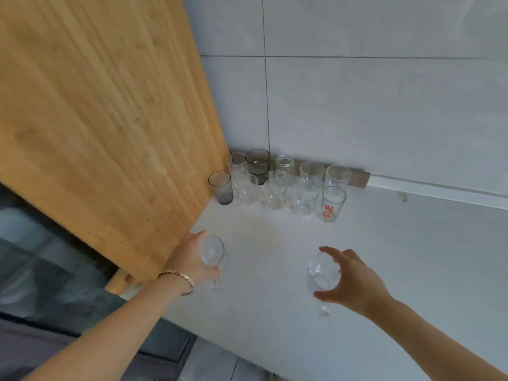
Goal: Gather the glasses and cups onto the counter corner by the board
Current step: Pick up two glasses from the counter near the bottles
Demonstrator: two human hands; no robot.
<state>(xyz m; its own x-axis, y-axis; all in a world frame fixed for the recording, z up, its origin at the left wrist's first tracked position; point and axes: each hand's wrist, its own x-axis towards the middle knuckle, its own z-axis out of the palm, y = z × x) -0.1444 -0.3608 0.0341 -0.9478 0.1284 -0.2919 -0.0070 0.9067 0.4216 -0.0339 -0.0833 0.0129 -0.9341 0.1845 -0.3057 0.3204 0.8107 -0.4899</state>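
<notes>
My left hand [189,257] grips a clear stemmed glass [212,251] just above the white counter [275,257], close to the wooden board [110,119]. My right hand [351,279] wraps around a second clear stemmed glass [323,269], its stem poking out below the thumb. Several glasses cluster in the corner by the board: a smoky ribbed tumbler [221,187], a dark glass [257,163], a jar [283,167], clear mugs [275,193], and a glass with red print [332,203].
The large wooden board leans at the left against the grey tiled wall [384,105]. The counter's front edge [233,350] runs diagonally below my arms, with a dark floor beyond. A bracelet [180,279] circles my left wrist.
</notes>
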